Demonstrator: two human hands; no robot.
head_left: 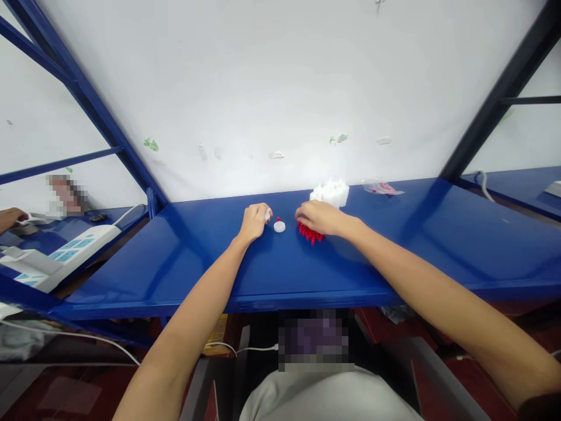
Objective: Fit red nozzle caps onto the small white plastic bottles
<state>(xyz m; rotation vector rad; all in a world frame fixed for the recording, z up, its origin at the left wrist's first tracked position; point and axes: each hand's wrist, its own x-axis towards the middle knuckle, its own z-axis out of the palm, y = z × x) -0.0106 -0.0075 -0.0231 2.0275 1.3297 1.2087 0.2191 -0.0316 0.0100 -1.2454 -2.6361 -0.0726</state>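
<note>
My left hand [255, 222] is closed around a small white piece [267, 216], mostly hidden by the fingers. Just right of it, a round white disc like a cap [279, 227] lies on the blue table, with a single small red piece [278, 219] at its far edge. My right hand [323, 217] reaches down over a pile of small red pieces [312, 235], its fingertips bent together at the pile's left side. Whether a red piece is between those fingertips is hidden. Behind this hand stands a cluster of white pointed parts [333, 192].
A clear plastic bag [383, 188] with some red in it lies at the back right of the blue table [210, 257]. Blue frame posts rise at both sides. A white power strip [83, 251] and another person's hand [11, 217] are at the left.
</note>
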